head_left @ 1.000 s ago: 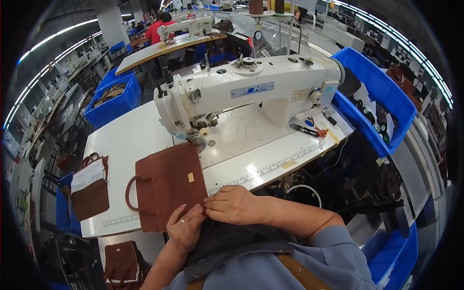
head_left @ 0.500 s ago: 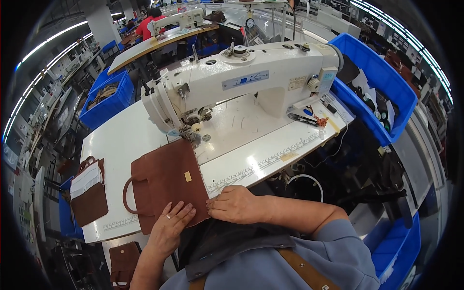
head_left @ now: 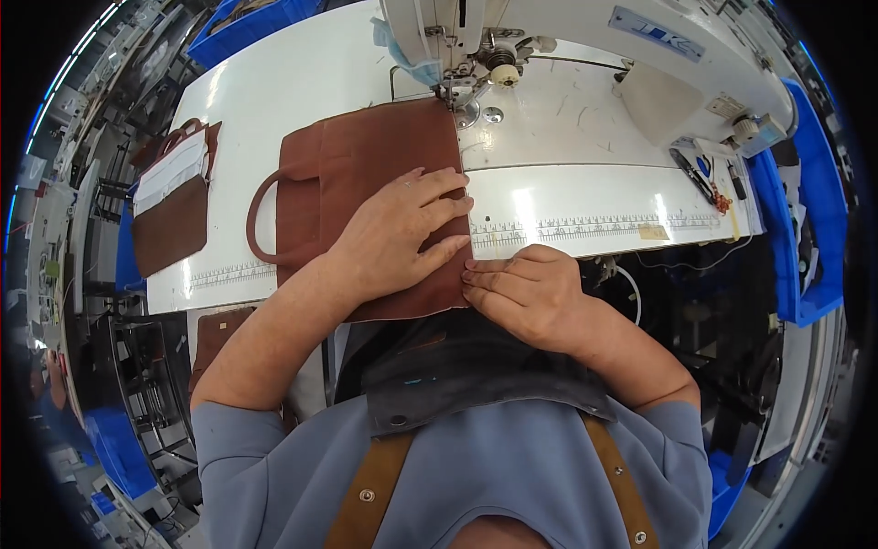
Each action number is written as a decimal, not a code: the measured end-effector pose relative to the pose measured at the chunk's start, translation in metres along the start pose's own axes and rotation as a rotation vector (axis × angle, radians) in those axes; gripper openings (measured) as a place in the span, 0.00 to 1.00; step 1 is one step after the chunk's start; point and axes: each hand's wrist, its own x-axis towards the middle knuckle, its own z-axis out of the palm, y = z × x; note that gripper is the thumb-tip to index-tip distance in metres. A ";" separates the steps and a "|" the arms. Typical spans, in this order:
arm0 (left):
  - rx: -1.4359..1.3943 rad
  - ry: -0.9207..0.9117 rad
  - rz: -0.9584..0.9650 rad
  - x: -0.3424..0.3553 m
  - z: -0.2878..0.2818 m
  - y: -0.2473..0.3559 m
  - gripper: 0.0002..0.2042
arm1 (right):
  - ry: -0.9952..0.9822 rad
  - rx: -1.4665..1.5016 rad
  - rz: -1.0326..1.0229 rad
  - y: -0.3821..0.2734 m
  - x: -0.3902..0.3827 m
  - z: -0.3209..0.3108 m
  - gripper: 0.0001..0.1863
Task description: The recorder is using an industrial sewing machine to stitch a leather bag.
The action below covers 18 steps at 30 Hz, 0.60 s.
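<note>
A brown bag panel (head_left: 366, 146) with a loop handle (head_left: 260, 220) on its left side lies on the white sewing table. Its far right corner reaches the needle area of the sewing machine (head_left: 455, 91); whether the presser foot is down cannot be made out. My left hand (head_left: 398, 233) rests flat on the panel, fingers stretched and spread toward the right edge. Close to the near right corner, my right hand (head_left: 526, 291) pinches that same edge between thumb and fingers. The near edge of the panel hangs over the table front, above my dark apron (head_left: 476, 375).
Another brown bag piece (head_left: 174, 224) with white paper on it lies at the table's left. A printed ruler (head_left: 585, 224) runs along the front edge. Small tools (head_left: 693, 174) lie by the machine's base. Blue bins (head_left: 814, 284) stand right and far left.
The view has tilted down. My left hand has slid farther up the panel toward its right edge, covering the gold-coloured tag. My right hand stays at the near right corner.
</note>
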 end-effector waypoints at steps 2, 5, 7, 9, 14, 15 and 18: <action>-0.117 0.059 0.010 -0.002 0.007 -0.001 0.19 | -0.002 0.010 0.018 0.001 0.000 0.000 0.06; -0.154 0.081 -0.009 0.004 0.011 -0.005 0.19 | -0.001 0.015 0.022 0.008 0.003 -0.002 0.06; -0.085 0.078 -0.018 0.010 0.007 -0.011 0.19 | -0.036 0.091 0.055 0.020 0.008 -0.001 0.06; -0.033 0.073 -0.028 0.016 0.007 -0.020 0.18 | -0.055 0.095 0.059 0.030 0.012 0.001 0.06; -0.011 0.111 -0.020 0.031 0.007 -0.046 0.16 | -0.145 0.083 0.056 0.055 0.034 0.003 0.06; 0.004 0.117 0.003 0.034 0.007 -0.051 0.16 | -0.090 0.104 0.056 0.058 0.037 0.008 0.08; 0.064 0.137 0.044 0.044 0.005 -0.062 0.16 | -0.128 0.079 0.032 0.075 0.043 0.010 0.07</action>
